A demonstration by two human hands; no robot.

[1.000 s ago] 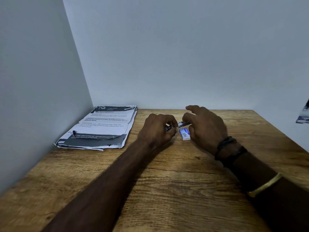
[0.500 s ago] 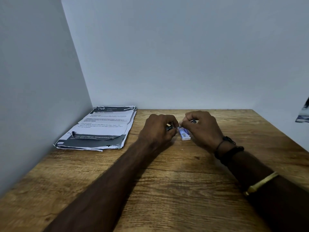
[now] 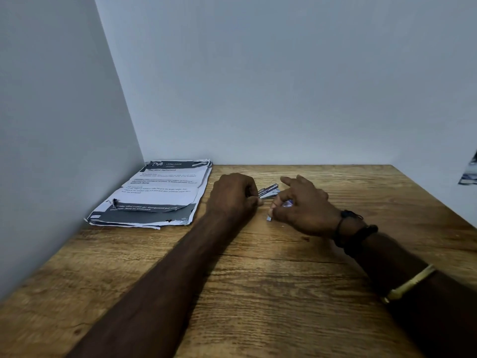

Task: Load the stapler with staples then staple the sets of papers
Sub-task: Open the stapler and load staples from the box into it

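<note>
Loading near the table's (image 3: 258, 293) back edge: left hand (image 3: 235, 197) fingers (image 3: 254, 201) grip stapler (image 3: 269, 190); right hand (image 3: 304, 205) pinches staple box (image 3: 268, 217). Risk: staples may spill or misfeed between crowded hands. Papers (image 3: 157, 195) lie in the back-left corner.

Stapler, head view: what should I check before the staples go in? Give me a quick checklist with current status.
1. Stapler held firmly: ok, the left grip grips its near end.
2. Stapler's tray open for loading: cannot tell, too small and partly hidden.
3. Staple box in hand: ok, the right grip curls its fingers over it on the table.
4. Staple strip taken out of the box: cannot tell, the fingers hide it.
5. Papers out of the way: ok, stacked in the far left corner, apart from both grips.
</note>
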